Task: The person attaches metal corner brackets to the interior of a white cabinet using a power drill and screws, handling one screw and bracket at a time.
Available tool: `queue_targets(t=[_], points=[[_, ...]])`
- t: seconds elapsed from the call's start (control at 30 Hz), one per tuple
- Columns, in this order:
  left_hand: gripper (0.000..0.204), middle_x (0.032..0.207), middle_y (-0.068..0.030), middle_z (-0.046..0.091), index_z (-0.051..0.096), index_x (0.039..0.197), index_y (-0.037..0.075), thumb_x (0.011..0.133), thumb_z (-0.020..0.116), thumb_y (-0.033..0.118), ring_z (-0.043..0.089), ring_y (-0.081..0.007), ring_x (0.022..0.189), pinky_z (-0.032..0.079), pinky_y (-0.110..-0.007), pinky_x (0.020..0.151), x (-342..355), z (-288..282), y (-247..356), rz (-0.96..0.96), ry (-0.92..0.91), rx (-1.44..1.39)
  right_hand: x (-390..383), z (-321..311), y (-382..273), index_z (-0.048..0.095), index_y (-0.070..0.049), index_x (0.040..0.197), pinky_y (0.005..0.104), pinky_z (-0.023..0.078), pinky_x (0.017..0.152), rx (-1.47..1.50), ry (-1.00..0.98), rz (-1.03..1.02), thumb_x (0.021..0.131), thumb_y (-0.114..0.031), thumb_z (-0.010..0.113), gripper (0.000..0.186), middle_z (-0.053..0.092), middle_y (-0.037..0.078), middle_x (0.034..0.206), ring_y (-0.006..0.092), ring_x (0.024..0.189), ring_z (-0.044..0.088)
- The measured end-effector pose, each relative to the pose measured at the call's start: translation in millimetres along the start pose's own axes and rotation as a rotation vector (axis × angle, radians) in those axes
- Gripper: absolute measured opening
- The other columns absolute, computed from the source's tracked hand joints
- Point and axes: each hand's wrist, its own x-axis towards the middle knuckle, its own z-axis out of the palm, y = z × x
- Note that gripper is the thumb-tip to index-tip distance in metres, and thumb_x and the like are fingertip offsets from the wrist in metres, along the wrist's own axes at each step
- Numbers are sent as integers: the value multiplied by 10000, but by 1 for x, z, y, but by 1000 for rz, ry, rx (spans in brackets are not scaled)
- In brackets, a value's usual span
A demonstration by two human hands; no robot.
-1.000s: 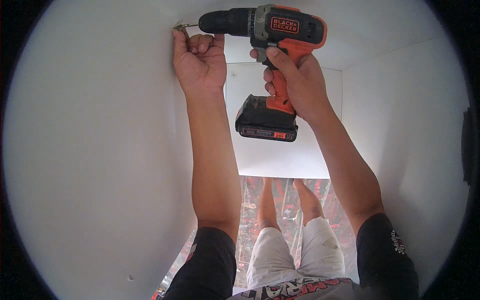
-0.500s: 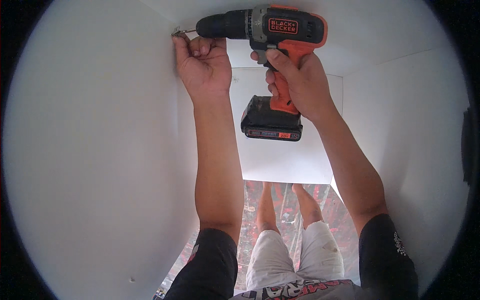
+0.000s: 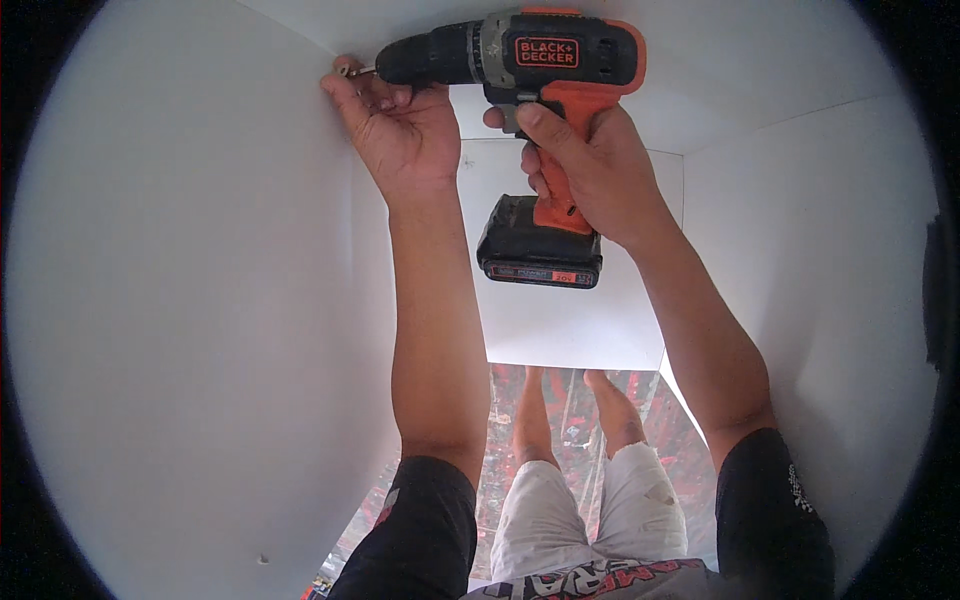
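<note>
My right hand (image 3: pixel 580 165) grips an orange and black cordless drill (image 3: pixel 560 70) by its handle, thumb up near the trigger and forward switch, with the battery pack hanging below. The drill points left, and its thin bit reaches a small metal fitting (image 3: pixel 345 70) at the corner where the white side panel (image 3: pixel 200 300) meets the panel overhead. My left hand (image 3: pixel 395 130) is closed around that fitting, its curled fingertips just below the drill's chuck and partly hidden by it.
I am inside a white-panelled enclosure, with a side panel (image 3: pixel 820 250) on the right and a white panel (image 3: pixel 560 320) behind the drill. Below, my legs (image 3: pixel 620 480) in pale shorts show over a red-speckled, streaked floor (image 3: pixel 660 420).
The drill and both hands have shifted slightly left. My left thumb sits further left on the fitting, and the bit's tip is now more covered by my fingers and the chuck.
</note>
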Motion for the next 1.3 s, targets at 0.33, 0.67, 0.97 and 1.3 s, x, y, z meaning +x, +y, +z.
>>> queue_targets(t=[0.33, 0.67, 0.97, 1.3], points=[[286, 570, 113, 437, 713, 997, 267, 820, 764, 486, 383, -83, 528, 442, -275, 593, 5, -46, -16, -249, -331, -80, -13, -7, 33, 674, -28, 1101, 246, 496, 524, 8, 47, 57, 981, -292, 662, 290, 647, 34, 719, 68, 554, 570], [224, 564, 135, 483, 732, 916, 294, 775, 804, 452, 397, -47, 517, 441, -225, 562, 4, -45, -25, -175, -293, -85, -15, -10, 32, 673, -31, 1067, 253, 477, 508, 15, 19, 99, 979, -291, 666, 275, 614, 25, 674, 77, 517, 544], [243, 584, 132, 511, 704, 902, 301, 775, 800, 484, 409, -43, 511, 451, -246, 572, -1, -53, -22, -135, -220, 37, -12, -8, 46, 665, -41, 1075, 259, 488, 514, 39, 21, 50, 978, -282, 663, 259, 619, 26, 678, 81, 517, 544], [456, 605, 45, 446, 691, 942, 189, 862, 650, 636, 369, -123, 538, 393, -314, 596, -10, -73, -13, -113, -136, 105, -13, -8, 58, 655, -61, 1109, 257, 516, 557, -239, -9, -27, 963, -311, 679, 290, 664, 34, 719, 96, 586, 611]])
